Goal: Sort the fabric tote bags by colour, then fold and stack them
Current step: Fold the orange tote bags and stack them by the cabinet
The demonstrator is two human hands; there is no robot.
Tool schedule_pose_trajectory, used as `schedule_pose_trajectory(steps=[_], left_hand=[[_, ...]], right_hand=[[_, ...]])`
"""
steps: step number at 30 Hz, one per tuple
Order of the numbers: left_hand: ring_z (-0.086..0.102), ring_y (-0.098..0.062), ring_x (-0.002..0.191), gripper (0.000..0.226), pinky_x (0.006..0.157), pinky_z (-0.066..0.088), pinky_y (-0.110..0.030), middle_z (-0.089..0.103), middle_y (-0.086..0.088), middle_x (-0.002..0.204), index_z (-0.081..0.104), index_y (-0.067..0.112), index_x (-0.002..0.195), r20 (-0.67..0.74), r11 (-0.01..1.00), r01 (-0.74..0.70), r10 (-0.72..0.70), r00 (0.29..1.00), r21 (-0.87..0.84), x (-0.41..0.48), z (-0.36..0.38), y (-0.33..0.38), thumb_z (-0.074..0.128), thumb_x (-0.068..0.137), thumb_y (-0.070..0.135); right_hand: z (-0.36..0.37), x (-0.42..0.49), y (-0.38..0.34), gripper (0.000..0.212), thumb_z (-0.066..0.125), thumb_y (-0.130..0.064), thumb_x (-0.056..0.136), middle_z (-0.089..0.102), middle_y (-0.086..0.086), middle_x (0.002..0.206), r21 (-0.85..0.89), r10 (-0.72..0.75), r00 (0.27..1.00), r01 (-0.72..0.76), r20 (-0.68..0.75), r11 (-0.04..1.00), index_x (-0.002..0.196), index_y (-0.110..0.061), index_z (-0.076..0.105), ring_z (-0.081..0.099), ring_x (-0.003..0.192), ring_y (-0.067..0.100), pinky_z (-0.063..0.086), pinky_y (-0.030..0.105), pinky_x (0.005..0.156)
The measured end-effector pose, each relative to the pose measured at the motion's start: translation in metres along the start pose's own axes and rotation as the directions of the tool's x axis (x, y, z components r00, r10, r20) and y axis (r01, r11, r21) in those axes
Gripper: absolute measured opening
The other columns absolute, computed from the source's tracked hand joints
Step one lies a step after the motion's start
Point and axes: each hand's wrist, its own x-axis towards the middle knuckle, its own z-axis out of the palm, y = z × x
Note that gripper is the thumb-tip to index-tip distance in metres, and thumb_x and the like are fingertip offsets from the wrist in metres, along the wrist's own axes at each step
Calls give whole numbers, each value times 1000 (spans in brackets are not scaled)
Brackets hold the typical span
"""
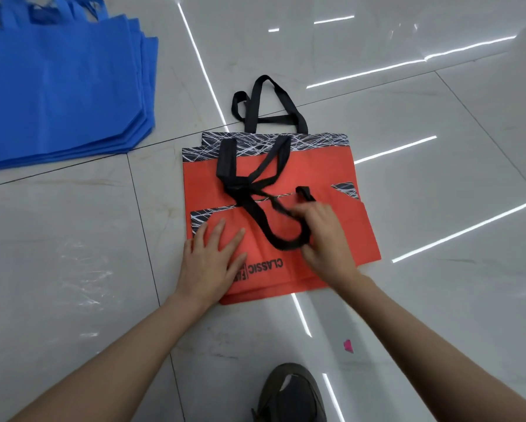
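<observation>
left hand (213, 260) flat, pins orange bag (356, 239) | right hand (325, 239) pinches black strap (286, 243) | we should lay it untwisted

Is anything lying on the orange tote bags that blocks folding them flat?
Yes. Tangled black fabric straps lie across the middle of the orange fabric tote bags; the right hand grips one loop, and the left hand presses the fabric flat.

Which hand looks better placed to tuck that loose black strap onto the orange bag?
The right hand: its fingers hold the black strap, while the left hand lies flat, pinning the orange bag.
</observation>
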Motion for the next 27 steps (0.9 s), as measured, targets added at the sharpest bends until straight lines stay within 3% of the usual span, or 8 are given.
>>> schedule_pose_trajectory(steps=[5, 11, 14, 16, 19, 23, 25, 27], left_hand=[[57, -41, 101, 52, 71, 51, -45, 60, -15, 122, 63, 23, 120, -75, 999, 5, -1, 997, 48, -3, -5, 8, 33, 86, 47], [54, -29, 34, 30, 35, 37, -24, 57, -7, 47, 62, 12, 60, -221, 995, 90, -79, 972, 39, 1, -32, 16, 55, 84, 28], [61, -28, 53, 31, 40, 39, -29, 60, -4, 62, 58, 14, 67, -266, 995, -45, 20, 964, -86, 18, -41, 17, 43, 89, 30], [60, -25, 83, 22, 62, 46, -37, 60, -5, 90, 63, 12, 90, -231, 953, -95, 27, 972, -288, 37, -41, 21, 48, 93, 28], [53, -28, 107, 33, 93, 42, -38, 53, -13, 116, 58, 8, 115, 32, 832, 116, -117, 993, -542, 65, -32, 32, 58, 90, 30], [55, -30, 106, 49, 92, 43, -38, 57, -11, 115, 56, 12, 116, 208, 779, 381, -319, 925, -499, 80, -20, 46, 69, 80, 42], [56, -29, 105, 37, 89, 43, -36, 62, -8, 108, 61, 16, 101, 193, 821, 388, -337, 921, -419, 80, -21, 50, 71, 78, 43], [57, -25, 93, 25, 81, 42, -31, 61, -7, 96, 58, 18, 84, 177, 755, 362, -319, 931, -546, 80, -22, 51, 75, 77, 35]], right_hand=[[18, -69, 21, 42, 39, -11, 74, 62, 9, 120, -267, -13, 990, 50, 141, 963, 111, -10, 57, 40, 128, 28, 22, 42, 110], [26, -100, 30, 45, 47, -12, 82, 46, 9, 143, -419, 129, 988, -83, 82, 904, 127, -16, 46, 31, 135, 35, 23, 51, 111], [23, -98, 37, 39, 58, -10, 86, 49, 9, 140, -288, 154, 982, -117, 110, 950, 123, -17, 47, 37, 132, 34, 35, 59, 103], [18, -96, 41, 28, 46, -18, 91, 51, 11, 137, -234, 139, 981, -104, 139, 967, 118, -16, 48, 36, 132, 30, 34, 59, 103], [11, -94, 48, 28, 49, -7, 88, 51, 12, 137, -175, 128, 978, -98, 164, 980, 115, -13, 50, 33, 133, 27, 29, 56, 106], [1, -84, 55, 34, 40, -8, 84, 48, 11, 140, -133, 140, 971, -115, 195, 984, 113, -6, 58, 28, 136, 23, 23, 52, 108], [-3, -80, 59, 40, 35, -12, 81, 47, 10, 141, -135, 126, 968, -98, 217, 986, 115, -8, 56, 26, 138, 23, 23, 49, 109], [-6, -78, 62, 43, 35, -13, 80, 45, 10, 143, -162, 112, 969, -77, 219, 984, 117, -8, 55, 25, 139, 24, 24, 48, 109]])
